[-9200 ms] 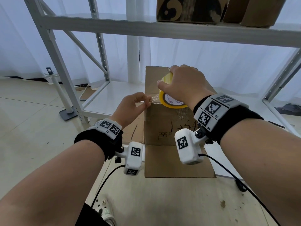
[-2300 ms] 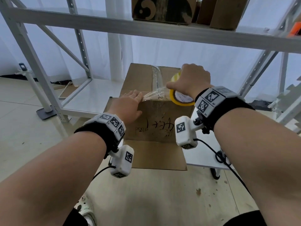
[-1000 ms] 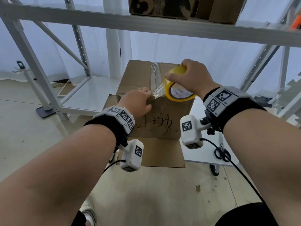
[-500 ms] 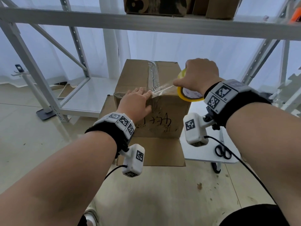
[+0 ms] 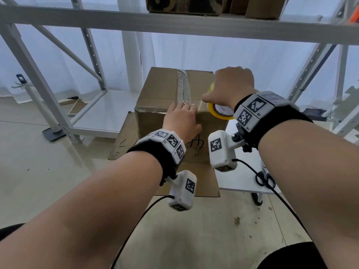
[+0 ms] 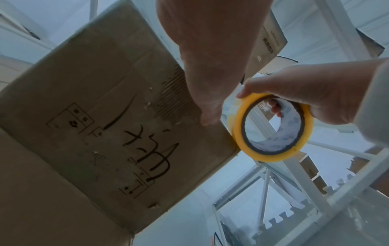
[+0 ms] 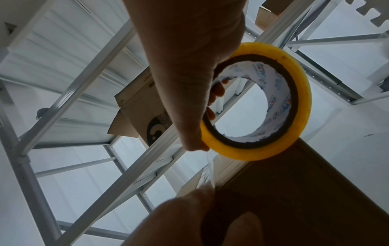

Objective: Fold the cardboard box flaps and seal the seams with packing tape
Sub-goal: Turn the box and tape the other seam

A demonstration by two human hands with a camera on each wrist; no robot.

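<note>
Pressing flat left hand (image 5: 181, 121) on cardboard box (image 5: 161, 98), right hand (image 5: 231, 85) fingers clamping tape roll (image 5: 219, 113), scissors (image 5: 265, 179) nearby.

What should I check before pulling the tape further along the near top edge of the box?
1. Centre seam on the cardboard box taped: ok, a strip of packing tape runs along the top.
2. Left hand pressing the tape at the near top edge: ok, fingers flat.
3. Right hand gripping the yellow tape roll: ok, fingers through the core.
4. Tape taut between roll and box: cannot tell, only a short clear stretch shows.
5. Bottom flaps closed: not ok, one flap lies open toward the camera.
6. Scissors within reach: ok, on the white shelf at the right.
</note>
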